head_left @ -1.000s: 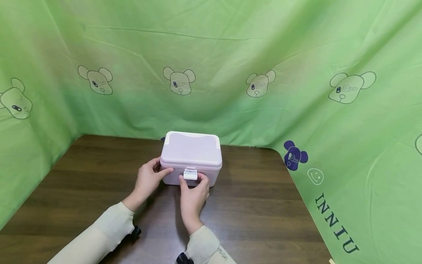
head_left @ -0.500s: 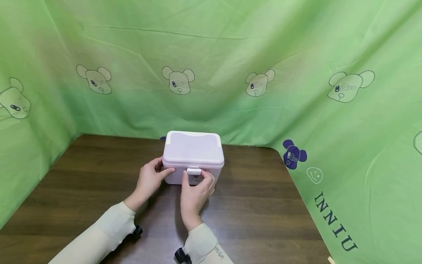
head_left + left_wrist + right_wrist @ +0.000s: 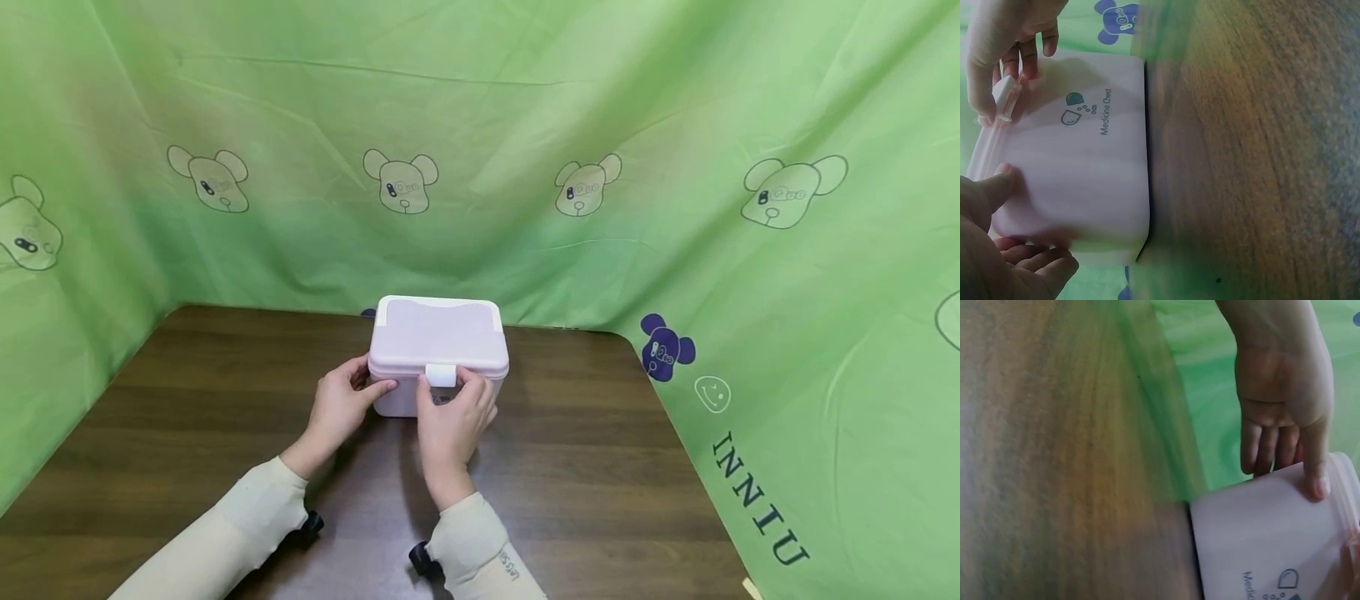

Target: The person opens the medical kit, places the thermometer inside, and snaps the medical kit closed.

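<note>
At frame centre, a lilac box (image 3: 437, 354) sits on the worktop (image 3: 600, 467). The left hand (image 3: 341, 408) grips its left corner, steadying it, while the right hand (image 3: 452, 417) pinches the front latch (image 3: 440, 375), flipped up. Unlatching appears underway; lifting the lid (image 3: 438, 333) likely follows.

Smooth matt plastic box (image 3: 438, 354), dark wood-grain table (image 3: 600, 467), creased green cloth backdrop (image 3: 487, 125).

Medicine chest (image 3: 438, 354) on table (image 3: 187, 433), frame centre; left hand (image 3: 341, 408) at its left, right hand (image 3: 453, 421) in front.
</note>
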{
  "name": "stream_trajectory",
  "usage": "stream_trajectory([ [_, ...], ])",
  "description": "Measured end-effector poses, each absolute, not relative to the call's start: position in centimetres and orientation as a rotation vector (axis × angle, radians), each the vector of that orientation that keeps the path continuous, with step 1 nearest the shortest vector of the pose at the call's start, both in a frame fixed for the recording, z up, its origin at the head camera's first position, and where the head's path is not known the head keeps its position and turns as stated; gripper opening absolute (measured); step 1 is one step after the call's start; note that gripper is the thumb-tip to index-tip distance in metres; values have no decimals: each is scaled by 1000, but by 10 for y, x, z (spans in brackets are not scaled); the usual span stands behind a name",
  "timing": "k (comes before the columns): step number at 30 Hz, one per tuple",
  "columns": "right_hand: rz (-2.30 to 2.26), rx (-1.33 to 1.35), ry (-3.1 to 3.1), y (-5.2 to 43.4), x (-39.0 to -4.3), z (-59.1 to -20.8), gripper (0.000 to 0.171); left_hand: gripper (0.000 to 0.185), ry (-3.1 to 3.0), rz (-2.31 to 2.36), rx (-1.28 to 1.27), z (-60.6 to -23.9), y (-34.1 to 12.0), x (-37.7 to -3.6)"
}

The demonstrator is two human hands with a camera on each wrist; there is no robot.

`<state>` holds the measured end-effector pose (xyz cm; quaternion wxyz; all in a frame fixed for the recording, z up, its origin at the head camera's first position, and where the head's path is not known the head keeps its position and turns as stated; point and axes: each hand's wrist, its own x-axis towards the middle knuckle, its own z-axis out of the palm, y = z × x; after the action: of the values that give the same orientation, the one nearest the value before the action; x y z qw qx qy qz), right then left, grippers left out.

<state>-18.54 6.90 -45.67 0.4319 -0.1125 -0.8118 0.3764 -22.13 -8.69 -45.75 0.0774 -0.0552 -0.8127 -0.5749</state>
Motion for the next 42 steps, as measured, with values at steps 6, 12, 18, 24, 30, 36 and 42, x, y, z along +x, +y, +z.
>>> stream_trajectory([
  [6,904,-253,-2113,74,-184,-448,53,58,-2437,-1704,-158,-456,-88,-221],
  [12,903,-284,-2209,77,-182,-444,51,58,-2436,-1702,-160,-453,-89,-222],
  [18,891,-274,-2222,78,-183,-446,51,58,-2432,-1709,-155,-452,-90,-223],
  [24,870,-250,-2151,78,-186,-454,53,58,-2448,-1694,-147,-450,-90,-224],
  [30,872,-224,-2068,76,-188,-464,53,58,-2464,-1690,-127,-449,-90,-225],
  [36,902,-218,-2039,76,-190,-470,52,59,-2473,-1671,-136,-450,-89,-223],
  [42,909,-252,-2042,76,-189,-476,53,57,-2493,-1656,-129,-454,-88,-220],
])
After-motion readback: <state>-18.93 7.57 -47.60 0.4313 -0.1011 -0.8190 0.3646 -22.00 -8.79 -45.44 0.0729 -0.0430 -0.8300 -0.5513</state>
